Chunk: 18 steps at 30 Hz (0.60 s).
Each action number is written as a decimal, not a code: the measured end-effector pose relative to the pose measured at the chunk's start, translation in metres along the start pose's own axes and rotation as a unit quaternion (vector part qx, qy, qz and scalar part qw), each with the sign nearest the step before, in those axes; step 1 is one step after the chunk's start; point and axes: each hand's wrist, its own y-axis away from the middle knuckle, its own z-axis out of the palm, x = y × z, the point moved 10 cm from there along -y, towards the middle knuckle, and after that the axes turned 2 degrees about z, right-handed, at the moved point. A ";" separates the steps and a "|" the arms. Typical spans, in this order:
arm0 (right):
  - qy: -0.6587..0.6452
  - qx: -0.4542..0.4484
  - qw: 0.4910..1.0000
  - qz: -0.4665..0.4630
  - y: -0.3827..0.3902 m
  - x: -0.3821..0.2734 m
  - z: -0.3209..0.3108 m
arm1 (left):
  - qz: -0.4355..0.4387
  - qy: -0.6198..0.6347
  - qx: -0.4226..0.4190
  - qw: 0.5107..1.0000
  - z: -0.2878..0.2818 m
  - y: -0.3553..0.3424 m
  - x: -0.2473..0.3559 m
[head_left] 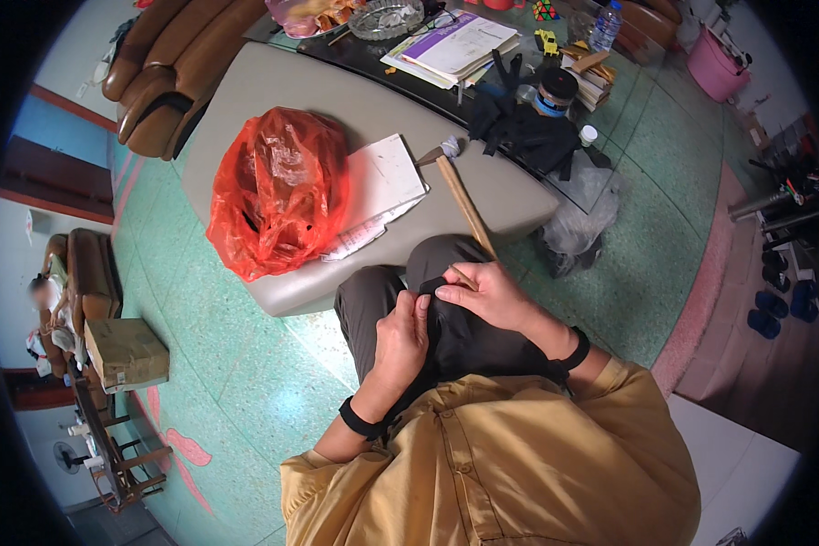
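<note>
Over my lap, my left hand (402, 335) is closed in a pinch on a small black piece, seemingly cloth (435, 286). My right hand (490, 296) meets it from the other side, thumb pressed near the piece's edge. A thin brown stick (462, 277) sticks out from between the right hand's fingers. Just beyond that hand, a long wooden strip (464, 202) lies over the edge of the grey padded bench (273, 77). On the bench, a crumpled red plastic bag (282, 191) rests beside a white board or box (388, 177) with papers under it.
Behind the bench, a dark table holds stacked papers (460, 45), a glass ashtray (387, 16), a jar (555, 93), black cloth (528, 127) and a water bottle (605, 25). A clear plastic bag (584, 205) hangs by its corner. A cardboard box (126, 355) stands left on the green floor.
</note>
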 end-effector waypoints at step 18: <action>-0.117 -0.003 0.993 0.017 0.000 -0.010 -0.009 | -0.207 0.443 -0.155 0.859 0.032 0.016 -0.036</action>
